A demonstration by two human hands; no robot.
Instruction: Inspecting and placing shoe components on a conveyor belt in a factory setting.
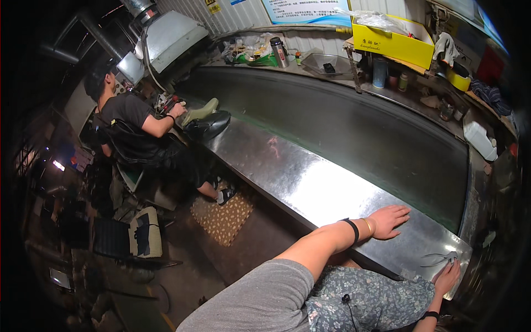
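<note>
On the shiny metal bench, your left hand lies, grip wide, while your right hand holds a grey pronged tool.

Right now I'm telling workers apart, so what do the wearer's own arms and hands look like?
The left arm has a grey sleeve, a black wristband and a thin gold-coloured bracelet; the left hand is ungloved. The right hand is ungloved too, with a black band at the wrist.
</note>
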